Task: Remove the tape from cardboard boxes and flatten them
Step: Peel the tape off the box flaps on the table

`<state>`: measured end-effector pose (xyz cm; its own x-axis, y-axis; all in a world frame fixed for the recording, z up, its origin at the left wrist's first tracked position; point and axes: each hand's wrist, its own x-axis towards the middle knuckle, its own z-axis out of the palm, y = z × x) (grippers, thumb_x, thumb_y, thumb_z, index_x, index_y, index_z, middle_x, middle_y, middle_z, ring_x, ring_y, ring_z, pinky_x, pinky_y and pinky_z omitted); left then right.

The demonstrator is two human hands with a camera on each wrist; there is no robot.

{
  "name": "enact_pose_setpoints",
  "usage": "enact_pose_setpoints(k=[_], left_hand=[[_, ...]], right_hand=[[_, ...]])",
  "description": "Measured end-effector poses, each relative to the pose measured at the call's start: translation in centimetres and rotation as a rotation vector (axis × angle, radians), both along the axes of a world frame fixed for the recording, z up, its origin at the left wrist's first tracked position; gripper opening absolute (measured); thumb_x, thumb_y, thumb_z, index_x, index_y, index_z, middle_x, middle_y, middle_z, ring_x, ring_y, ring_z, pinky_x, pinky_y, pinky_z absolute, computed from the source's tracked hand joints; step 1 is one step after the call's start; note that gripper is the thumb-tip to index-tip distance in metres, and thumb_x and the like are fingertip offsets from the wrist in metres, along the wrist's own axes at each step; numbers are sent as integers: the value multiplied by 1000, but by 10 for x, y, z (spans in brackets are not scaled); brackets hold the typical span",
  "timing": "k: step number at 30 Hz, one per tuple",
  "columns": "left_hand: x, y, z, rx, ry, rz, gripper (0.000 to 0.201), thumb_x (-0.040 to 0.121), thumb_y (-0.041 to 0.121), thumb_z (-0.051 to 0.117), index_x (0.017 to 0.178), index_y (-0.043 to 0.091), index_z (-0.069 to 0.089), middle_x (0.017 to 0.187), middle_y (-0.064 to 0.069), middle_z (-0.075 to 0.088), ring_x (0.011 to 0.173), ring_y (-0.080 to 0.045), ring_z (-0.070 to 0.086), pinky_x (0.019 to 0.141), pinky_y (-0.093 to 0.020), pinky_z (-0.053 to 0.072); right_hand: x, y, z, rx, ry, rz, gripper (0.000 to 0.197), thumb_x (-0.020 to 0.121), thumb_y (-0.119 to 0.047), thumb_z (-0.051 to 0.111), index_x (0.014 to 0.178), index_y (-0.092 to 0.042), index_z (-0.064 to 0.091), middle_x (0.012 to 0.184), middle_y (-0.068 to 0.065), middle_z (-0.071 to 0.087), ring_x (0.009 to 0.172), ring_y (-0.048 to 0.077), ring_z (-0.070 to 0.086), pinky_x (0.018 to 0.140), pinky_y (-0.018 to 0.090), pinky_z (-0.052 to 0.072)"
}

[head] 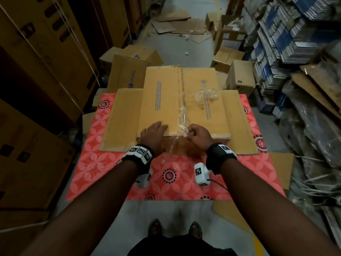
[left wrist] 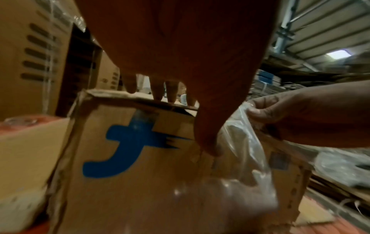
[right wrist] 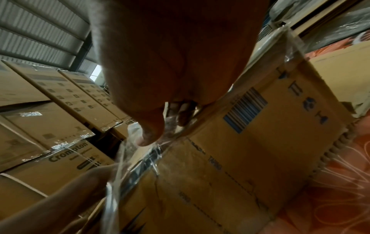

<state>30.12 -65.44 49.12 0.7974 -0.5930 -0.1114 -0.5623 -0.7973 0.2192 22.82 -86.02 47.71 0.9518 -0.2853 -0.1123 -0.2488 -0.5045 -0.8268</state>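
Note:
A brown cardboard box [head: 162, 97] stands on a red patterned table [head: 166, 183], its top flaps spread open. My left hand [head: 154, 131] presses flat on the near edge of the box top, fingers straight over the rim. My right hand [head: 198, 134] pinches a strip of clear tape [head: 182, 119] that runs up along the centre seam and down the front face. The left wrist view shows the box front [left wrist: 140, 182] with a blue logo and the tape [left wrist: 246, 142] peeling off. In the right wrist view my thumb [right wrist: 150, 133] clamps the tape [right wrist: 124, 158].
A crumpled wad of clear tape [head: 206, 95] lies on the box top. Other boxes [head: 129, 71] crowd behind the table. Tall stacked cartons [head: 36, 71] stand left, bundled flat stock [head: 286, 43] right. Flattened cardboard [head: 177, 24] litters the aisle floor.

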Motion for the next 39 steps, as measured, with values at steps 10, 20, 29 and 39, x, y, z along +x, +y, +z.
enact_pose_setpoints(k=[10,20,29,39], left_hand=[[4,-11,-17,-24,31,77,50,98,44,40,146,32,32,160,3,20,148,-22,15,117,-51,14],[2,-15,-22,-57,-3,159,47,96,41,45,142,31,39,158,2,25,147,-23,17,117,-52,13],[-32,-62,-6,-256,32,76,50,91,18,51,139,29,42,154,4,33,142,-18,29,116,-58,12],[-37,-102,-16,-270,-20,-140,21,91,24,50,109,28,62,116,4,62,99,-25,60,86,-37,46]], right_hand=[[-38,-45,15,-226,5,88,29,90,-29,66,68,-16,51,61,-3,50,63,17,47,60,31,31],[-96,-128,12,-442,97,-62,31,81,-33,73,104,-25,54,69,-3,62,77,30,65,69,34,42],[-84,-116,8,-543,-67,-114,31,74,-25,82,94,-8,66,105,12,50,93,24,50,82,30,43],[-87,-127,7,-426,-71,-55,18,70,-10,77,83,-10,63,82,1,57,79,26,58,65,25,30]])
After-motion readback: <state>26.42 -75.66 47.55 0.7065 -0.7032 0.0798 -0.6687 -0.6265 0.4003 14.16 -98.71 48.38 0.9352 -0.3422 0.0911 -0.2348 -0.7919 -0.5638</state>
